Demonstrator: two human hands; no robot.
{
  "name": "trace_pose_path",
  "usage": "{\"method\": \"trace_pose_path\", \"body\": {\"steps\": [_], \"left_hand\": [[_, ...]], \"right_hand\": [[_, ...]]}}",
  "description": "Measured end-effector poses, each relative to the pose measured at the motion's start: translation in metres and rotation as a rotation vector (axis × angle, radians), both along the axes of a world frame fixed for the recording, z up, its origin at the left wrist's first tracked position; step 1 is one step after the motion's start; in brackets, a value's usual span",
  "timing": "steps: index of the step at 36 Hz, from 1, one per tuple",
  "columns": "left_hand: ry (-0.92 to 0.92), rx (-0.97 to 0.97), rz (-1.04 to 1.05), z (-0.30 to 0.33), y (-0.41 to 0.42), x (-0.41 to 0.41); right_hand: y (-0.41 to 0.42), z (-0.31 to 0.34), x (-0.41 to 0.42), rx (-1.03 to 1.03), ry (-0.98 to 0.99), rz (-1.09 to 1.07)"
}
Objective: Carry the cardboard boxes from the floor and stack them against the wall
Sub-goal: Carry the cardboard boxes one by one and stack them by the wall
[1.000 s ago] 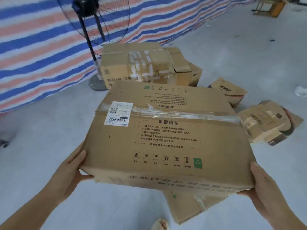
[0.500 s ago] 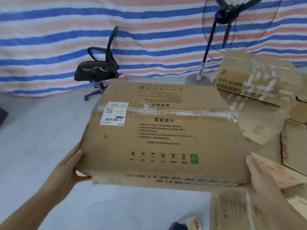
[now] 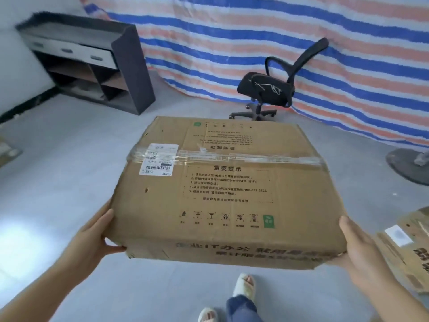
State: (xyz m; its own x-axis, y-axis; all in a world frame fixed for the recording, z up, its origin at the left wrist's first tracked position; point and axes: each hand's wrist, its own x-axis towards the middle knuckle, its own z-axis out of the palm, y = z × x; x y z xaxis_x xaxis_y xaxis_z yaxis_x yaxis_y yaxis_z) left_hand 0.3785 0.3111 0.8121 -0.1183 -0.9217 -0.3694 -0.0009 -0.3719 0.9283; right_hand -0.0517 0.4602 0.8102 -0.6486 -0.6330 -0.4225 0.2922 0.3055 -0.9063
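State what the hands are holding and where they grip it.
Both hold one cardboard box: left hand on its near-left corner, right hand on its near-right corner, clear of the floor.

around the room

a black office chair (image 3: 274, 89) stands on the grey floor (image 3: 58, 182) in front of a blue, orange and white striped tarp (image 3: 255, 31). at far left, a dark shelf unit (image 3: 92, 63) with pale drawers sits against a white wall (image 3: 14, 54) (its lower cubbies look open). a round fan base (image 3: 408, 166) shows at the right edge. two pale slippers (image 3: 243, 284) appear at the bottom.
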Motion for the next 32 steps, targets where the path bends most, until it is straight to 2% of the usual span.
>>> {"method": "trace_pose_path", "body": {"steps": [9, 22, 32], "left_hand": [[0.019, 0.050, 0.275, -0.009, 0.011, 0.070], [0.075, 0.082, 0.698, -0.018, -0.032, 0.127], [0.085, 0.085, 1.017, -0.028, -0.017, 0.189]], "right_hand": [[-0.102, 0.001, 0.049, 0.018, 0.039, 0.271], [-0.291, 0.000, 0.122, 0.019, 0.085, 0.591], [-0.429, -0.005, 0.255, 0.023, 0.132, 0.953]]}}
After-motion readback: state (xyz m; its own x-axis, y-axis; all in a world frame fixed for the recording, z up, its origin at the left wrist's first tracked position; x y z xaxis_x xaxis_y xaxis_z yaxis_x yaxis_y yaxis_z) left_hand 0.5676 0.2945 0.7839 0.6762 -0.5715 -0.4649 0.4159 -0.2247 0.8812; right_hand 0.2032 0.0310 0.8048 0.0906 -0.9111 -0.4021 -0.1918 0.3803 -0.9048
